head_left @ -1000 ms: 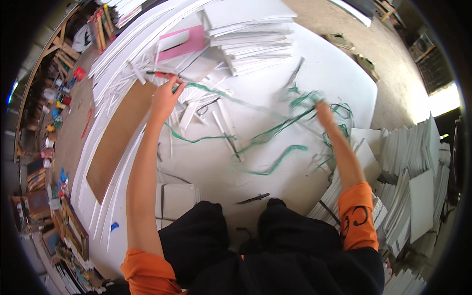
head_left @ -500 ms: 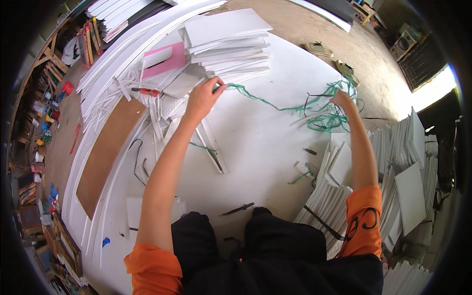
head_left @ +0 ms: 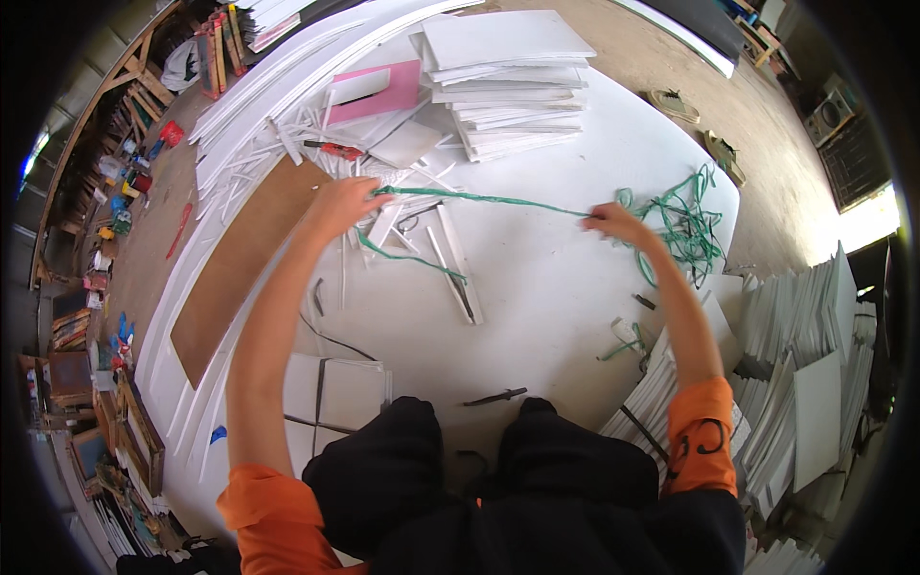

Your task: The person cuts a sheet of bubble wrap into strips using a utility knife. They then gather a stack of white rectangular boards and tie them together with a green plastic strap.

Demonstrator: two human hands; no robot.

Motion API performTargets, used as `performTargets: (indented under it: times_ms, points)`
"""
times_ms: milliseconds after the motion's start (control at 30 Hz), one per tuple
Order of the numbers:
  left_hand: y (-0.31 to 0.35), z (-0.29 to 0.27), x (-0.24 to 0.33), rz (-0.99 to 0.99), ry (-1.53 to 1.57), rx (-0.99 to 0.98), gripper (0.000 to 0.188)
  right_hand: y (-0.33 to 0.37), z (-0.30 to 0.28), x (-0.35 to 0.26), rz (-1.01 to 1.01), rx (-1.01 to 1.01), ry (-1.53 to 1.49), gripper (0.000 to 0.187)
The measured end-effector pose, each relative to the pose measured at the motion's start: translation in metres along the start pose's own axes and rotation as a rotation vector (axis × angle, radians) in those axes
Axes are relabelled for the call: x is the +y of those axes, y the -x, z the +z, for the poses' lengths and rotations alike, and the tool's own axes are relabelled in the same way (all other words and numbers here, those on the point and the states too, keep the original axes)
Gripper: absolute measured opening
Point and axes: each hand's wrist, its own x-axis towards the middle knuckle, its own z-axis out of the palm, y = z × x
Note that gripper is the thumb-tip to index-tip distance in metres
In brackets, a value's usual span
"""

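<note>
A length of green plastic twine (head_left: 479,196) is stretched nearly straight between my hands above the white sheet surface. My left hand (head_left: 347,204) is closed on one part of it, and a loose end hangs from there down toward the white offcuts. On the other side my right hand (head_left: 616,222) pinches the same strand. Just beyond the right hand lies a tangled heap of green twine (head_left: 685,225). Below the left hand are narrow white strips (head_left: 450,259) and scraps.
A stack of white panels (head_left: 513,86) stands at the far middle, beside a pink sheet (head_left: 388,91). Red-handled cutter (head_left: 337,150) lies among offcuts. A brown board (head_left: 244,268) is at left. More white panels (head_left: 795,326) stand at right. A dark stick-like piece (head_left: 495,397) lies before my knees.
My right hand has come leftward out of the tangled twine, and my left hand has lowered slightly. The strand between them went from slack to taut. The whole view has shifted a little.
</note>
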Motion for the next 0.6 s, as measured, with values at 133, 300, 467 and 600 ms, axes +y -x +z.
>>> performTargets:
  times_ms: [133,300,467,600]
  points:
    - [0.050,-0.041,-0.094,-0.084,0.085,0.101,0.032,0.058,-0.086,0.009,0.003,0.237,-0.104,0.031]
    - [0.048,-0.149,-0.123,-0.393,-0.111,0.475,0.033,0.114,-0.199,-0.007,0.031,0.698,-0.006,0.023]
    - [0.082,-0.130,-0.144,-0.580,-0.326,0.282,0.035,0.125,-0.182,-0.016,-0.220,0.577,-0.342,0.017]
    - [0.115,-0.027,-0.139,-0.665,-0.330,0.044,0.033,0.069,-0.084,-0.008,0.088,0.179,-0.239,0.016]
